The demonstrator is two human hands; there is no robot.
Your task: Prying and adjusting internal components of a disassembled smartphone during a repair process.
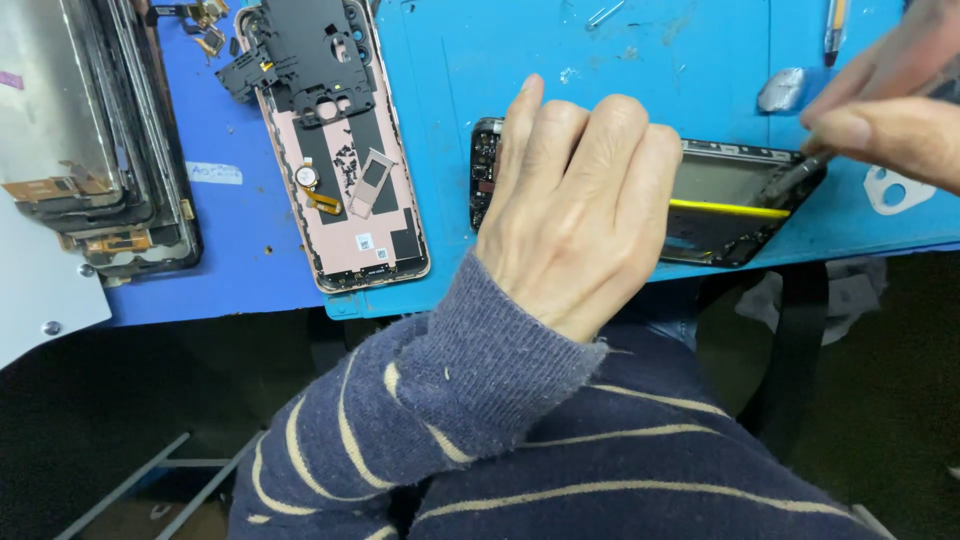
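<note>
1. Opened phone frame (735, 205) lies near front edge of blue mat (650, 50), w/ a yellow strip (728, 208) across its inside.
2. Left hand (575, 210) lies flat on frame's left part, fingers together, pressing it down; gripping nothing.
3. Right hand (885, 95) comes in from upper right, fingers pinched narrow on a dark thin tool (795, 178); tip sits at frame's top right corner.
4. Just beside that corner: white camera-hole cover (893, 190) & a silvery blob (782, 90).
5. Left of frame, apart: pink back cover (350, 200) w/ black plastic part (300, 50) on top.
6. Far left: stack of screens (90, 130).
</note>
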